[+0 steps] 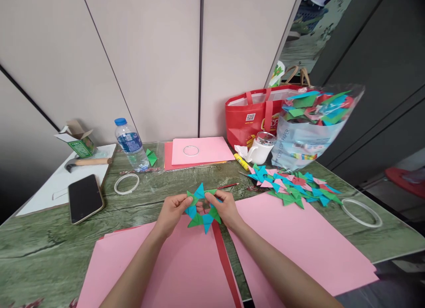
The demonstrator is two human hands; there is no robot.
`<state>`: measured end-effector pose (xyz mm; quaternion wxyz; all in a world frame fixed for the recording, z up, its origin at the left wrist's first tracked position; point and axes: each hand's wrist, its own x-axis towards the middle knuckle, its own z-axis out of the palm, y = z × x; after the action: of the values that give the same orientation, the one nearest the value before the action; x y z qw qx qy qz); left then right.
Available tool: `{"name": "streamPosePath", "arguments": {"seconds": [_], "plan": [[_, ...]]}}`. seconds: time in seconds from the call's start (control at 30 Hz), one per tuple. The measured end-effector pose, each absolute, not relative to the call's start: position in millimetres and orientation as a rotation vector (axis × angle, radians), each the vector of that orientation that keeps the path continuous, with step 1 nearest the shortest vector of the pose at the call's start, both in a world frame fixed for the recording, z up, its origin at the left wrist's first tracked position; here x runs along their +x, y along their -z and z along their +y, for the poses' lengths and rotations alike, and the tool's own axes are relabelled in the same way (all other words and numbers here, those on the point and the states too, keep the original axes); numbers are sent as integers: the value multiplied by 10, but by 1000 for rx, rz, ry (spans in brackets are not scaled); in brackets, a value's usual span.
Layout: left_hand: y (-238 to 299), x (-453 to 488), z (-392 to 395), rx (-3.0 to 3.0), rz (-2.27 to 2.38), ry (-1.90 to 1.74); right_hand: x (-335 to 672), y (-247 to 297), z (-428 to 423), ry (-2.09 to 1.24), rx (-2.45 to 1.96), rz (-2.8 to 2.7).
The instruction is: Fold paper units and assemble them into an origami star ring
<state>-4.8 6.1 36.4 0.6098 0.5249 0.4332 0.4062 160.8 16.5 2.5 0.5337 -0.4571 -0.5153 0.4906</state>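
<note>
A ring-shaped paper star (201, 207), folded from blue and green pieces, is held between both hands above the green table (43, 246). My left hand (171, 212) pinches its left side with curled fingers. My right hand (226, 207) grips its right side the same way. Pink paper sheets (300, 237) lie under and beside my forearms. A red pencil (229, 185) lies just behind the star.
A pile of folded paper pieces (294, 187) lies at right, below a clear bag (315, 122) of more. A red tote (252, 117), white jar (260, 149), glue stick (241, 162), water bottle (130, 144), phone (85, 198), hammer (86, 163) and tape rings (126, 183) surround the area.
</note>
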Motion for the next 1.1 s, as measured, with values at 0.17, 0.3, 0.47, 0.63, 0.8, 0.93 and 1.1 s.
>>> {"name": "streamPosePath", "arguments": {"seconds": [0.17,0.3,0.47,0.63,0.8,0.93,1.1], "plan": [[-408,-24,60,1317,1113,-964,1647,-44,212,-1367,-956,-1084],[-462,21,35,1422,1140,-938,1671,-59,218,-1410,-939,-1117],[-468,39,11,1449,1069,-898,1637,-74,182,-1357,-946,-1157],[-418,-6,27,1533,1174,-850,1619,-44,169,-1428,-956,-1122],[-423,-5,29,1443,1097,-879,1625,-50,179,-1413,-956,-1140],[-411,1,48,1125,1099,-1043,1641,-76,203,-1416,-958,-1077],[-402,-60,87,964,1131,-1120,1642,-47,212,-1511,-944,-1053]]}}
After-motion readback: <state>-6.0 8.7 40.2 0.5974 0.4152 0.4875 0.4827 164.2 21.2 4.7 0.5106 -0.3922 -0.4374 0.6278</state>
